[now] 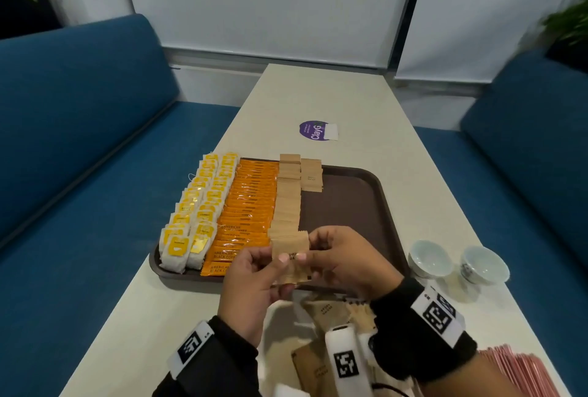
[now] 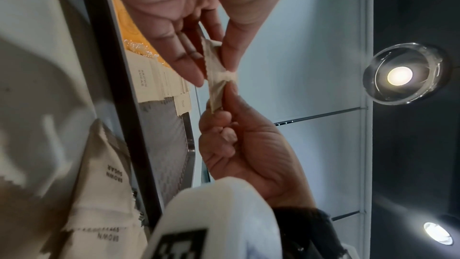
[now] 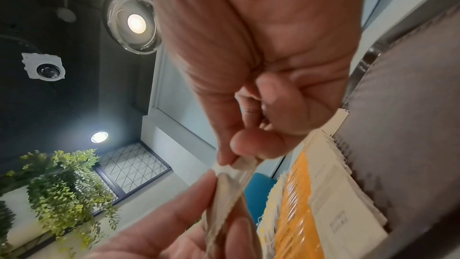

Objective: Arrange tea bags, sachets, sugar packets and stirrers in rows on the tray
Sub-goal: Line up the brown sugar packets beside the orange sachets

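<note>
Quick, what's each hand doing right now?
Left hand: pinching the brown sugar packets.
Right hand: pinching the same brown sugar packets.

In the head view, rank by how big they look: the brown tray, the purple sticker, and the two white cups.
1. Tray
2. Cups, left and right, look alike
3. Sticker, but it lies farther from the camera, so unsure

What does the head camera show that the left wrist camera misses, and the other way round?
Only the head view shows the full rows of yellow-tagged tea bags, two white cups, the purple sticker and the blue seats.

Only the left wrist view shows the ceiling lamps.

Both show the left hand and right hand pinching brown sugar packets above the brown tray, plus the orange coffee sachets.
</note>
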### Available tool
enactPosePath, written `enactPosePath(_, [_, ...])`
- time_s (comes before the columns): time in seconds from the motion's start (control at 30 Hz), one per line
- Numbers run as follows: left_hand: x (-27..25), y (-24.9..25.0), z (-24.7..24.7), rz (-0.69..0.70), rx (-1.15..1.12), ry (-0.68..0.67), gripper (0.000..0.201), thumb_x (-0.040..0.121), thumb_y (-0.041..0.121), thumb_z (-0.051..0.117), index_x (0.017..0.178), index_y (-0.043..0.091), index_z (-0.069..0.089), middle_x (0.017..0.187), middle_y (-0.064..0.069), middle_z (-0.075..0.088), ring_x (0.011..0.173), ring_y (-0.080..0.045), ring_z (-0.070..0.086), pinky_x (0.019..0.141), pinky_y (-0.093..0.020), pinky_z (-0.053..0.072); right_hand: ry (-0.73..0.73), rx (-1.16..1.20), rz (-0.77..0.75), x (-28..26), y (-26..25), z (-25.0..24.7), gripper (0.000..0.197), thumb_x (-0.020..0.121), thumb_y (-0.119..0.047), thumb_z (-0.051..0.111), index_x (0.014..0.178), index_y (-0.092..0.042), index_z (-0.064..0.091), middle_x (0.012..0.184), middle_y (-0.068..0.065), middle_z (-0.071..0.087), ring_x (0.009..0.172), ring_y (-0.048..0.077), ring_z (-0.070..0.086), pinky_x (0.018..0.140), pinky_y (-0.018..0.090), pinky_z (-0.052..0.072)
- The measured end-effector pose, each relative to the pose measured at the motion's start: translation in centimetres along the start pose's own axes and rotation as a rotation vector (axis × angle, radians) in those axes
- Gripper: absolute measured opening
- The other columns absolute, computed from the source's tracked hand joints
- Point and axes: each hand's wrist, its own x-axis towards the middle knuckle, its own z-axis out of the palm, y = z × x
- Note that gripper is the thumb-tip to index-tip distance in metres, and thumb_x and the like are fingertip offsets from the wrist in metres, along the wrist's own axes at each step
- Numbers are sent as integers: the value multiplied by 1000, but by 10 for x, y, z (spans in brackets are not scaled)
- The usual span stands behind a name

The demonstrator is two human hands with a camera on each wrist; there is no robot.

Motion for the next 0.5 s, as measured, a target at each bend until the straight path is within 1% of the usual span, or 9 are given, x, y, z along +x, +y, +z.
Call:
enactPosePath(0.07, [1, 0, -2, -26, 4, 2, 11, 87, 3, 58, 93, 11, 55, 92, -7, 64, 75, -19, 63, 55, -28, 53, 35, 5, 0, 6, -2, -5, 2, 86, -9, 65, 85, -10, 63, 69, 2, 66, 54, 8, 56, 51, 19, 43])
enactPosePath(0.13, [1, 0, -5, -47, 19, 2, 14, 87, 3, 58, 96, 13, 55, 88, -5, 60, 71, -15, 59, 56, -28, 52, 126, -24, 9, 18, -8, -17, 6, 88, -10, 63, 83, -13, 62, 59, -4, 63, 42, 1, 50, 41, 13, 38])
enactPosePath(0.2, [1, 0, -9, -60, 66, 2, 14, 87, 3, 59, 97, 13, 56, 88, -5, 59, 70, -14, 58, 56, -27, 51, 236, -85, 37, 38, -13, -33, 7, 91, -12, 59, 85, -14, 61, 61, -3, 60, 36, -2, 46, 37, 11, 35])
enactPosePath(0.23, [2, 0, -11, -71, 94, 0, 13, 87, 4, 59, 97, 13, 57, 89, -6, 60, 71, -14, 58, 58, -28, 50, 288, -89, 54, 51, -15, -42, 7, 92, -12, 58, 85, -13, 60, 63, -1, 59, 34, -2, 45, 36, 12, 34])
enactPosePath(0.3, [3, 1, -16, -96, 157, -14, 13, 88, 6, 59, 99, 12, 58, 93, -7, 62, 74, -16, 59, 63, -30, 50, 379, -54, 112, 80, -16, -58, 4, 92, -9, 58, 89, -10, 60, 68, 3, 59, 36, 1, 46, 34, 13, 34])
enactPosePath(0.37, [6, 3, -21, -103, 246, -31, 13, 88, 7, 60, 98, 14, 59, 94, -7, 64, 77, -17, 59, 66, -32, 49, 426, -74, 184, 108, -17, -71, 6, 91, -7, 58, 85, -8, 58, 68, 5, 57, 44, 8, 47, 36, 17, 36])
enactPosePath(0.43, [10, 3, -28, -56, 373, -38, 14, 87, 5, 61, 95, 16, 60, 93, -5, 65, 77, -15, 60, 64, -28, 48, 410, -147, 237, 134, -18, -79, 7, 91, -7, 57, 84, -9, 57, 65, 3, 54, 50, 11, 48, 43, 19, 39])
enactPosePath(0.47, [12, 3, -33, -16, 454, -42, 16, 86, 5, 62, 93, 18, 61, 93, -2, 65, 74, -10, 59, 62, -25, 46, 392, -196, 273, 143, -18, -81, 9, 92, -9, 56, 83, -10, 57, 64, 3, 53, 50, 11, 47, 45, 19, 39])
enactPosePath(0.5, [15, 3, -37, 22, 541, -49, 18, 85, 6, 63, 92, 22, 61, 92, 2, 65, 68, -5, 58, 61, -22, 45, 376, -245, 318, 151, -19, -82, 15, 94, -11, 54, 79, -10, 57, 63, 3, 53, 49, 11, 45, 46, 19, 37])
